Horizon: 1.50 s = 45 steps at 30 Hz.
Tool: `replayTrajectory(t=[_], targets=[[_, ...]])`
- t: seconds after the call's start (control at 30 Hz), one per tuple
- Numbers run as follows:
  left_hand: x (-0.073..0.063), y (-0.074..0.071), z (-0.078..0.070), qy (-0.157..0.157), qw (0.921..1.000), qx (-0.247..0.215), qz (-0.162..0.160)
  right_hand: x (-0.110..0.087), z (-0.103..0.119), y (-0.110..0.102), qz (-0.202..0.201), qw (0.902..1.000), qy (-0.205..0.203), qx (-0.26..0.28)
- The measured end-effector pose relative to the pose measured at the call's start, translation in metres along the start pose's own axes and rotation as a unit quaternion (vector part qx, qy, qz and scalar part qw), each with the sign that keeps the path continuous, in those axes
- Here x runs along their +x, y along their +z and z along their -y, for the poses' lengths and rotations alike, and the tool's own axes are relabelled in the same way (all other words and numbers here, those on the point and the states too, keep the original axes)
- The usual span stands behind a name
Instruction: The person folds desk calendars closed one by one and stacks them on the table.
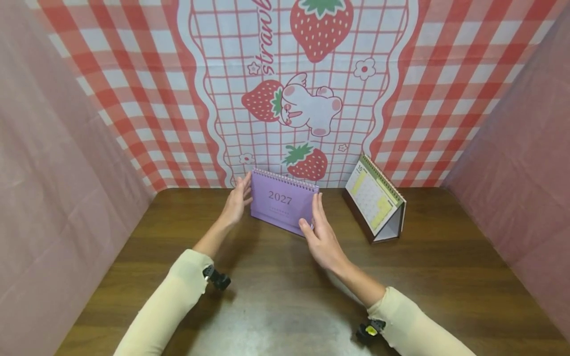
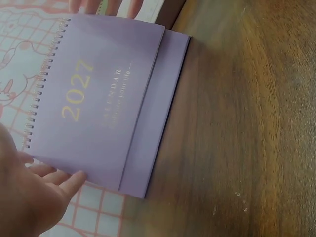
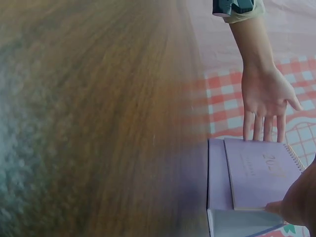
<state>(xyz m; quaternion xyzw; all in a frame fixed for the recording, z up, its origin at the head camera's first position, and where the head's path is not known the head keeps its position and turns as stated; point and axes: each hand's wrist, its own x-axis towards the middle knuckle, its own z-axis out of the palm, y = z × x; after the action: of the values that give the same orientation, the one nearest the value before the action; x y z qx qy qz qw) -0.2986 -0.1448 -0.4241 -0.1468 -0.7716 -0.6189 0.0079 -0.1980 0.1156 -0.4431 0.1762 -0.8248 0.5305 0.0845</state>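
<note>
A purple 2027 desk calendar (image 1: 278, 200) with a spiral binding along its top stands tent-like near the back of the wooden table. My left hand (image 1: 235, 205) is at its left side, fingers extended along that edge; the right wrist view shows this left hand (image 3: 265, 94) palm on, with fingertips right at the edge. On the opposite side, my right hand (image 1: 324, 242) has straight fingers beside the right edge. Its thumb (image 3: 276, 206) lies at the front cover's corner. In the left wrist view, the cover (image 2: 98, 98) faces the camera, and my right fingertips (image 2: 106, 6) show along the far edge.
Another desk calendar (image 1: 374, 198), with a white and yellow month page and dark base, stands angled to the right. Behind the table (image 1: 276, 296) hangs a red checked strawberry cloth (image 1: 151, 89). Pink cloth (image 1: 58, 163) drapes both sides.
</note>
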Motion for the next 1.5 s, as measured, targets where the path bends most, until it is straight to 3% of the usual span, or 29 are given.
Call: replayTrajectory(t=[0.3, 0.63, 0.83, 1.07, 1.5], targets=[[-0.005, -0.004, -0.003, -0.006, 0.9999, -0.01, 0.006, 0.003, -0.003, -0.001, -0.006, 0.9998, -0.008, -0.019], [-0.018, -0.006, -0.003, 0.002, 1.0, -0.009, 0.003, 0.013, -0.013, -0.011, -0.003, 0.9998, -0.018, -0.004], [-0.025, 0.003, -0.004, 0.005, 0.9983, 0.028, -0.052, 0.019, -0.015, -0.014, -0.011, 0.9998, -0.013, 0.006], [-0.035, 0.016, -0.008, 0.024, 0.9892, 0.075, -0.124, 0.026, -0.021, -0.019, -0.022, 0.9997, -0.006, 0.009], [-0.048, 0.022, -0.003, 0.051, 0.981, 0.061, -0.177, 0.033, -0.033, -0.023, -0.025, 0.9997, -0.009, 0.001]])
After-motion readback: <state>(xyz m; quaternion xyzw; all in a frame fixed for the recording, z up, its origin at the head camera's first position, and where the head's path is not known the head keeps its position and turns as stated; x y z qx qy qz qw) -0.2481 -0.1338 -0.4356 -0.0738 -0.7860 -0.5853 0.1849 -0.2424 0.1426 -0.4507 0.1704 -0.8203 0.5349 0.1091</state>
